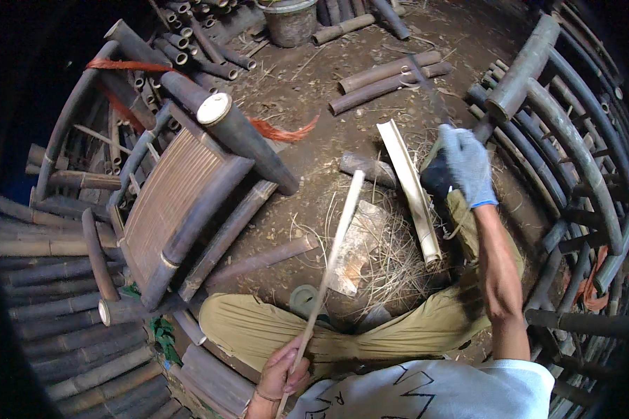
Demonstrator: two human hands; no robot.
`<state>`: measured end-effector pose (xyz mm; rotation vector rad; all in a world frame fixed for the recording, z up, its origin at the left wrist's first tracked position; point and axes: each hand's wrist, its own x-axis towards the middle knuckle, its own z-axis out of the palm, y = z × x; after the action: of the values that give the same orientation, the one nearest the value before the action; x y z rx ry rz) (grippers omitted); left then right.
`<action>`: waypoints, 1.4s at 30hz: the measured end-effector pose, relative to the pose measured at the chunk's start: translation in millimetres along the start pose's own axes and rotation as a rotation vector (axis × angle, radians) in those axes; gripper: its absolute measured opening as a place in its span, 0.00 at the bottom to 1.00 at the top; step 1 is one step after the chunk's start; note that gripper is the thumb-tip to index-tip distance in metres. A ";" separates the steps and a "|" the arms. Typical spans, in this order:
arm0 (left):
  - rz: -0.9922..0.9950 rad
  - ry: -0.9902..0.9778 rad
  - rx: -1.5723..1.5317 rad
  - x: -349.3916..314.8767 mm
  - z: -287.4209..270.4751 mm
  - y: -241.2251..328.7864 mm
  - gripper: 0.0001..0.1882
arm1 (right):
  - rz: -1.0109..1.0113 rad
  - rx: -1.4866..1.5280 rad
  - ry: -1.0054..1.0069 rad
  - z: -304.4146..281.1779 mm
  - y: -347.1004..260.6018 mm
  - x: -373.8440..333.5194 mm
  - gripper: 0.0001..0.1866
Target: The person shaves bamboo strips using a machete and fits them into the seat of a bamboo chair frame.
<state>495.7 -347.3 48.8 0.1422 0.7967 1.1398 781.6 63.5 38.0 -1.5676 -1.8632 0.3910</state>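
Note:
My left hand (284, 370), bare, is closed around the lower part of a long thin bamboo strip (333, 262). The strip slants up and away over my lap. On my right hand (466, 164) is a grey glove with a blue cuff. Its fingers are closed on a long-bladed knife (426, 84), whose dark, blurred blade points away and to the left. The glove hides most of the grip. Beside that hand, a pale split bamboo piece (409, 188) leans over a short dark bamboo log (368, 170), with its hollow side showing.
Thin shavings (398, 269) litter the ground before my legs, around a flat board (360, 244). A bamboo chair (182, 202) lies tipped at left, near an orange strap (283, 130). Bamboo frames (573, 146) crowd the right. Cut poles (391, 80) and a bucket (290, 24) lie farther off.

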 end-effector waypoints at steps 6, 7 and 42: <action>0.250 0.274 0.534 78.0 37.6 20.8 0.22 | -0.331 0.154 -0.261 10.4 -84.8 -111.6 0.22; 0.269 0.266 0.576 91.3 47.7 25.6 0.22 | -0.404 0.176 -0.341 5.6 -95.7 -123.0 0.23; 0.893 1.458 1.551 -16.2 -126.1 299.5 0.23 | 0.103 -0.261 -0.517 201.7 69.5 -182.9 0.24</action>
<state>187.1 -264.9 110.9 1.1079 3.0485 1.0124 713.7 -57.4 -206.5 -1.8709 -2.3000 0.6724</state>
